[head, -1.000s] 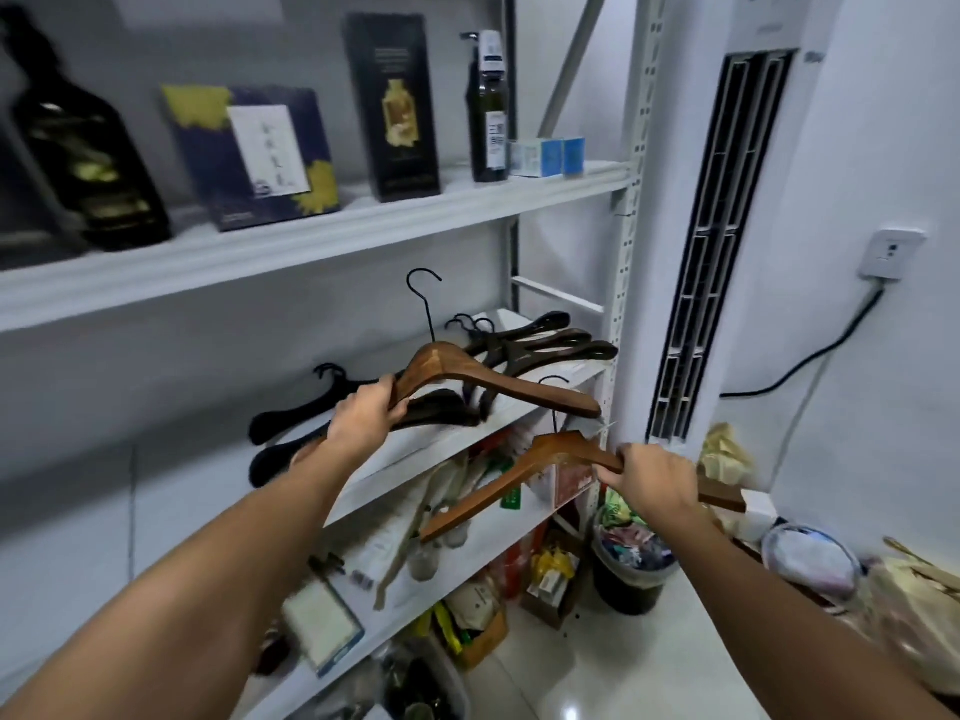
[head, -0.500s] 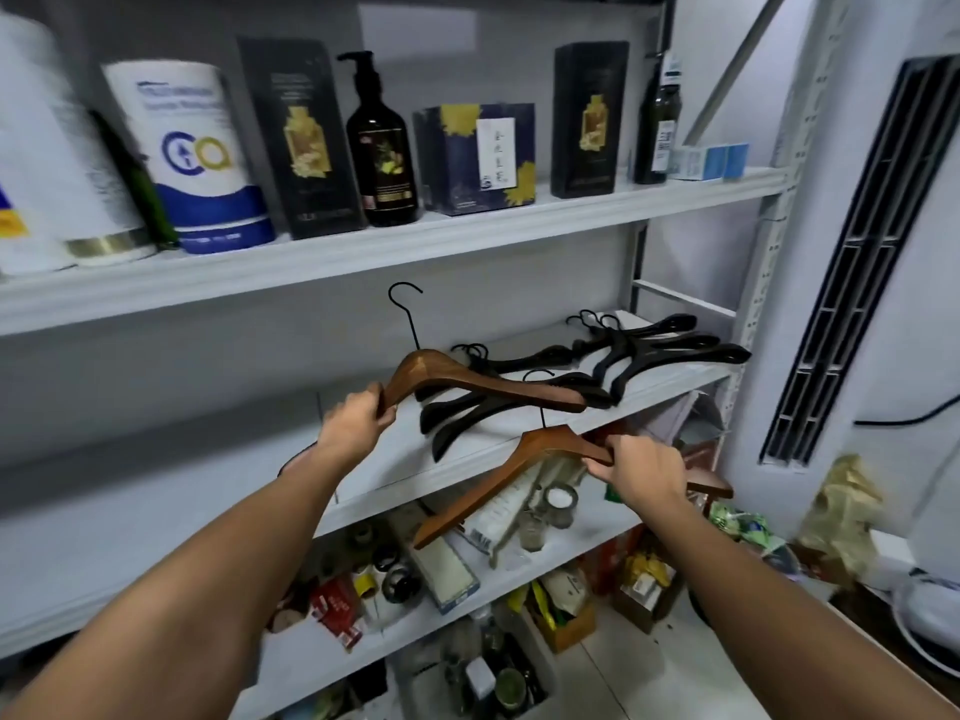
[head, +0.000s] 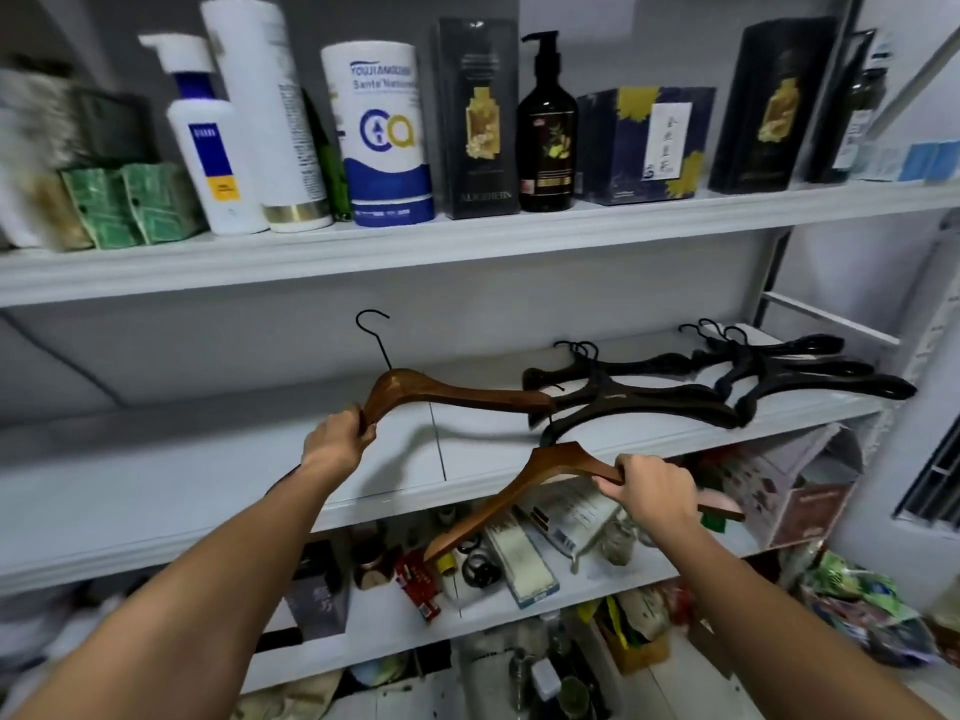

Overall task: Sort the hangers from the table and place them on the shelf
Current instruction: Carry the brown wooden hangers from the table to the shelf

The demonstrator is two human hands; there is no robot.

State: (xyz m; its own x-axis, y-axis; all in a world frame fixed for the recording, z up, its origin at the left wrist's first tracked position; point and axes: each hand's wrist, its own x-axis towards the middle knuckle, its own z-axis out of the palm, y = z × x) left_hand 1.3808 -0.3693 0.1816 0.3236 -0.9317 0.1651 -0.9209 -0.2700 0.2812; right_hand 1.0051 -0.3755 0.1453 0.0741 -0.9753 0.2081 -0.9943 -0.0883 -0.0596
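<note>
Hangers (head: pixel 457 394) | left hand (head: pixel 337 441) grips one | right hand (head: pixel 652 488) hides other's arm

Counts, taken against the middle shelf (head: pixel 208 491):

Brown wooden hangers: two, one per hand. One hanger (head: pixel 457 394) over the shelf in the left hand (head: pixel 337 441); the other hanger (head: pixel 524 491) at the shelf's front edge in the right hand (head: pixel 652 491).

Black hangers: two piles lying on the shelf toward its right end, near pile (head: pixel 634 397) and far pile (head: pixel 800 366). Hooks overlap; about three in each, exact number not clear.
</note>
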